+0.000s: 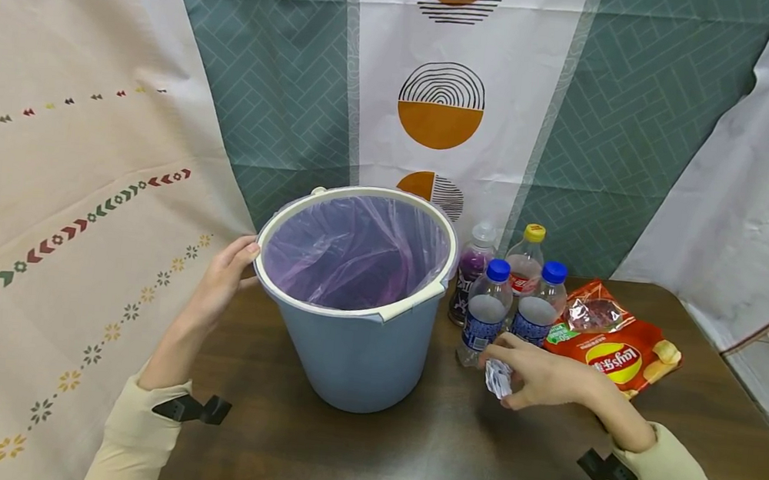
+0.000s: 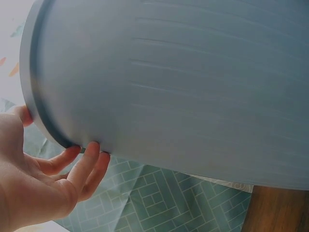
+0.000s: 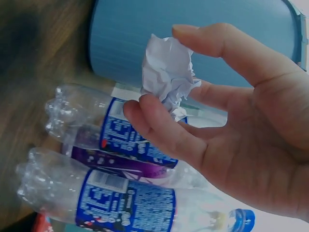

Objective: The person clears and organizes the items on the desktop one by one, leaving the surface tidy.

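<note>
A blue-grey trash bin [image 1: 359, 361] with a cream rim and a purple liner bag [image 1: 355, 253] stands upright on the table. My left hand [image 1: 224, 275] grips the left side of its rim, thumb at the top edge and fingers against the outer wall [image 2: 169, 96]. To the right of the bin, my right hand [image 1: 546, 371] holds a crumpled piece of white paper [image 3: 168, 72] between thumb and fingers, above the tabletop. Just behind that hand are two clear bottles with blue caps, the nearer bottle [image 1: 487, 308] and the other bottle [image 1: 540, 305].
A dark-purple-labelled bottle [image 1: 472, 272] and a yellow-capped bottle [image 1: 525, 261] stand behind the blue-capped ones. A red chip bag [image 1: 652, 347] lies at the right on the brown wooden table [image 1: 419, 460]. Patterned cloth [image 1: 290, 69] hangs behind and along the left.
</note>
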Demonstrator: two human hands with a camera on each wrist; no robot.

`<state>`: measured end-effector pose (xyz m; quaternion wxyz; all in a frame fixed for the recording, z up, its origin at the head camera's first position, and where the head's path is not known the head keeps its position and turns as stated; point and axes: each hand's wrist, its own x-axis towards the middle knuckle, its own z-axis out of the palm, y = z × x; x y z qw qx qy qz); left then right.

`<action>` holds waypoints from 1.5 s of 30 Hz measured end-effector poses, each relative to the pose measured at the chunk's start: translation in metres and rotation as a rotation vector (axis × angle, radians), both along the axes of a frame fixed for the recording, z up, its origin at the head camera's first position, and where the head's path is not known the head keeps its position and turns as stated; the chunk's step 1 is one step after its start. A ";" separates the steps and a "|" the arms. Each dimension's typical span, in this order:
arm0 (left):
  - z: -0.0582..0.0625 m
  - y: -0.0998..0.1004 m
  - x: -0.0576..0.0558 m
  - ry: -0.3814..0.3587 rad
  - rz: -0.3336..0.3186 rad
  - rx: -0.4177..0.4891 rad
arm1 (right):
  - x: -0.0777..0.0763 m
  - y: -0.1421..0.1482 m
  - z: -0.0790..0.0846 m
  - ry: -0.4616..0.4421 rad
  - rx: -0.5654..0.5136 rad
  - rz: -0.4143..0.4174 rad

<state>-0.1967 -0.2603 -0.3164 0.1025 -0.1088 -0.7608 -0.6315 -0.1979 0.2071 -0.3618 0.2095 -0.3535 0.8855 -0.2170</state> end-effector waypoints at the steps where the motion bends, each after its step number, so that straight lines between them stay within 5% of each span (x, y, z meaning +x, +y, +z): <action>1: 0.000 0.000 0.000 -0.001 0.000 -0.001 | 0.000 -0.001 0.001 0.006 -0.003 0.005; 22: 0.001 0.000 -0.001 0.002 -0.001 -0.008 | -0.006 -0.010 0.016 0.192 -0.123 0.105; 36: 0.001 0.000 -0.001 0.006 -0.008 0.007 | -0.009 -0.010 0.051 0.257 -0.306 0.000; 45: 0.000 0.000 0.000 -0.009 -0.005 -0.010 | -0.012 -0.010 0.057 0.248 -0.324 -0.029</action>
